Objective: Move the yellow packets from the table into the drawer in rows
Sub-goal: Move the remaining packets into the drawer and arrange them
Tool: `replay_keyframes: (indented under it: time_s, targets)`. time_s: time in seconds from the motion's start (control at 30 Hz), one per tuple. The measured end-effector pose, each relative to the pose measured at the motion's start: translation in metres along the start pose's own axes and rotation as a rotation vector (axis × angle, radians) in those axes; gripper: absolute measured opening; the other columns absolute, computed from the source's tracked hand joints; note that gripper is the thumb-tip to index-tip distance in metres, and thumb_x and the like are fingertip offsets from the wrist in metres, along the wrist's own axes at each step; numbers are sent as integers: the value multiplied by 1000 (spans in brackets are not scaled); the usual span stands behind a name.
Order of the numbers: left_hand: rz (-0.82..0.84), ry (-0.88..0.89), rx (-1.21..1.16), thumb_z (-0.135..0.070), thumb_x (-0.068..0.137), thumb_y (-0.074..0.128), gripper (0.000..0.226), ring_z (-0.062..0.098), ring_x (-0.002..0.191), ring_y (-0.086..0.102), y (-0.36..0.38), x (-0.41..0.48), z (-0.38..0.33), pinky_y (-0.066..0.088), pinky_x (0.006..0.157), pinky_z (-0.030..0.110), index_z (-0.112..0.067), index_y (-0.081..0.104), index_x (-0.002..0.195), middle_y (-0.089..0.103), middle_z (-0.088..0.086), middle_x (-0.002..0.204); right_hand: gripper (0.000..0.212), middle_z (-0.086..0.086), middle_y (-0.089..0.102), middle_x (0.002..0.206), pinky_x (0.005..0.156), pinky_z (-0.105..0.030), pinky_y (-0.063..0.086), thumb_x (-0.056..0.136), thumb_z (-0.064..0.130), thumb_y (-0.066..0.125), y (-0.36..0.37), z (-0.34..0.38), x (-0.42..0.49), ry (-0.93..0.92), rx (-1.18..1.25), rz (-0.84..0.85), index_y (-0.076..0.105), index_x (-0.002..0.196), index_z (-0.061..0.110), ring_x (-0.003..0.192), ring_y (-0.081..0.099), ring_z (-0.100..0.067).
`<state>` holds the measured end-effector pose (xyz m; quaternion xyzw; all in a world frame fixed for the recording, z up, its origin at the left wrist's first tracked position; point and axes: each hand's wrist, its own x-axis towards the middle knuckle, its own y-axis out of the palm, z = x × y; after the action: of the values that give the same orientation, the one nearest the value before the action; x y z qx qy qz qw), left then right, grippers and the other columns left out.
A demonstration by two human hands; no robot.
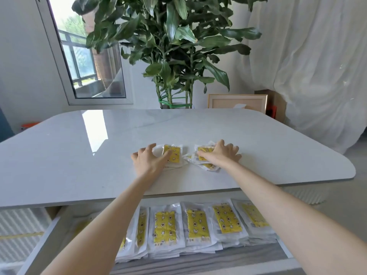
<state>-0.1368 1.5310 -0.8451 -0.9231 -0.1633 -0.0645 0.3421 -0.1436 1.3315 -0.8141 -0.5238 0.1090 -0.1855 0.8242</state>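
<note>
Two small heaps of yellow packets in clear wrappers lie on the white table [79, 147]. My left hand [148, 158] rests on the left heap [173, 154], its fingers spread over the wrappers and its thumb on the yellow print. My right hand [220, 153] lies with spread fingers on the right heap [206, 164]. Neither hand is curled round a packet. Below the table's near edge the open drawer [45, 241] holds a row of stacked yellow packets [164, 227], partly hidden by my forearms.
A large potted plant [174, 46] stands behind the table, with a framed picture [237, 102] beside it. A window is at the back left and white curtains hang at the right. The drawer's grey bottom [218, 261] shows in front of the stacks.
</note>
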Motion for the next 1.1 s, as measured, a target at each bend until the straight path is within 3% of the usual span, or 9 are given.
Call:
replay_keyframes:
  time_s: [0.2,0.37,0.47,0.6,0.67,0.8,0.93,1.03,1.1]
  targets:
    - [39,-47,237,-71,66,62,85,30,128,31,6,1,-9,27,105,34,-20,48,133,45,8,132,100,-7,48,135,100,-41,30,54,72,75,-1,5,15,100,83,93,42,130,17,128,41,-30]
    - [59,-54,183,-71,62,67,91,30,128,32,2,1,-6,27,105,34,-23,45,136,46,7,131,73,-3,57,125,99,-36,43,54,62,82,-9,6,18,62,115,163,49,103,20,119,52,-27]
    - [60,-51,125,-68,60,71,88,29,127,32,-1,-1,-6,27,104,34,-24,48,133,46,7,129,81,-6,54,127,98,-33,44,56,55,85,-16,10,18,71,108,194,51,117,14,121,49,-27]
    - [56,-49,83,-61,62,75,80,28,125,32,-3,-2,-5,29,102,33,-20,53,127,46,7,126,73,-6,56,124,97,-33,47,57,48,88,-17,14,17,72,122,198,47,107,13,118,52,-25]
    - [46,-43,51,-58,64,75,77,27,125,32,-4,-2,-4,30,102,34,-18,53,126,48,6,125,82,-7,52,127,96,-31,47,54,47,89,-17,13,16,95,142,187,49,116,13,120,50,-24]
    - [24,-29,-98,-48,68,76,55,25,117,45,-3,0,-1,35,99,38,-21,56,112,61,0,103,99,-9,37,138,96,-31,43,53,31,93,-17,7,17,96,283,181,42,137,19,126,43,-24]
    - [13,-5,-299,-43,69,76,36,23,86,63,-4,0,1,50,86,41,-21,61,93,68,-2,91,100,-2,41,142,92,-28,41,58,16,91,-25,0,16,49,430,150,36,142,21,129,43,-21]
    - [14,-29,-497,-32,74,77,28,23,79,64,-11,0,1,52,67,33,-13,64,90,69,6,89,97,1,57,125,86,-24,48,38,21,96,-26,2,12,78,567,183,53,125,13,109,58,-17]
    - [6,-52,-661,-26,76,76,21,20,73,63,-21,0,6,51,60,25,-13,62,85,67,6,84,90,-5,70,109,90,-33,55,27,24,96,-24,4,17,65,661,221,66,110,7,98,68,-20]
